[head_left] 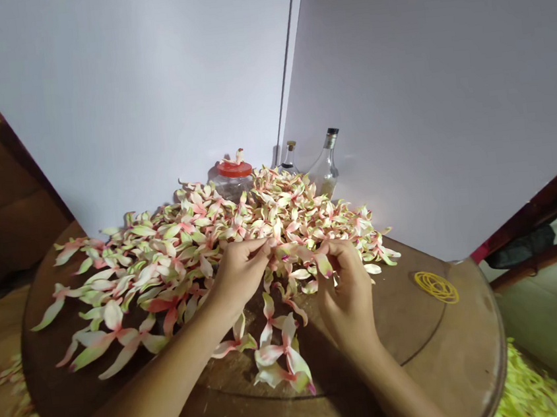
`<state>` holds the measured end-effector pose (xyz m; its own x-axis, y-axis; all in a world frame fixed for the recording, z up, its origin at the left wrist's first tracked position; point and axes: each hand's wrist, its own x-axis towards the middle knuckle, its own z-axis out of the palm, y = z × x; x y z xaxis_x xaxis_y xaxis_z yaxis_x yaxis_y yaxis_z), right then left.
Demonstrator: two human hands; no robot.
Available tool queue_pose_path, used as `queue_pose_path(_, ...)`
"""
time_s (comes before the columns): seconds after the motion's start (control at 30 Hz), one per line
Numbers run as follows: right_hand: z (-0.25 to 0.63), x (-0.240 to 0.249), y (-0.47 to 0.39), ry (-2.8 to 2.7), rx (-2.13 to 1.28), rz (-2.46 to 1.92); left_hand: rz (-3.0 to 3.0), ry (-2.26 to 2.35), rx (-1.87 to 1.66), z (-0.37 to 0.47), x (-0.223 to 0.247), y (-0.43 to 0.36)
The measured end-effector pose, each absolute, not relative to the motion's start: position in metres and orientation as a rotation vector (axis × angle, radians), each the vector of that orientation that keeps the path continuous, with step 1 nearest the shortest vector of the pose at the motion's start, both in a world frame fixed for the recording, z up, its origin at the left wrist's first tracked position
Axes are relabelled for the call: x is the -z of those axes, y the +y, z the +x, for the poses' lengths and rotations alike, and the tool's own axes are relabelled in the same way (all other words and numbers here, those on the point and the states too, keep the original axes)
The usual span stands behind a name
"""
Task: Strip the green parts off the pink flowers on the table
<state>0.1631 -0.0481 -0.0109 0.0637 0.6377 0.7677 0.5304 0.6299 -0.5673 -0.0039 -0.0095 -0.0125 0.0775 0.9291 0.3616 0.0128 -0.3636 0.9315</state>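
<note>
My left hand (pixel 239 271) is closed in a pinch, its thumb and forefinger on one side of a flower (pixel 302 254) with cream, pink and green petals. From the other side my right hand (pixel 347 287) grips the same flower, its fingers bent around a petal whose tip is purple. The flower is held just above the near part of a broad flower pile (pixel 182 238) of the same kind. A few separate flowers (pixel 284 354) lie on the round wooden table (pixel 424 359), below and between my wrists.
Yellow rubber bands (pixel 437 287) lie at the table's right. Behind the pile stand a red-lidded jar (pixel 234 169), a small stoppered bottle (pixel 290 159) and a taller glass bottle (pixel 326 162). Pale panels (pixel 170 80) rise behind. Petals (pixel 530 384) cover the floor at lower right.
</note>
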Motion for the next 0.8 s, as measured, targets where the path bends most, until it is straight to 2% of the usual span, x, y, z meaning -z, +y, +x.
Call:
queue_pose_path(0.2,0.163,0.009,-0.048,-1.453,-0.426,-0.915,1.171,0.865,-1.451,0.002,0.012,-0.008)
queue_pose_path(0.4,0.177,0.012,-0.041,-1.221,-0.512,-0.819,0.963,0.888,-1.582,-0.010,0.007,0.000)
queue_pose_path(0.63,0.176,0.009,-0.040,-1.249,-0.796,-0.791,1.573,1.071,-1.582,-0.015,-0.001,-0.005)
queue_pose_path(0.8,0.168,0.003,-0.047,-1.236,-0.986,-0.683,1.723,1.079,-1.576,-0.013,0.000,-0.005)
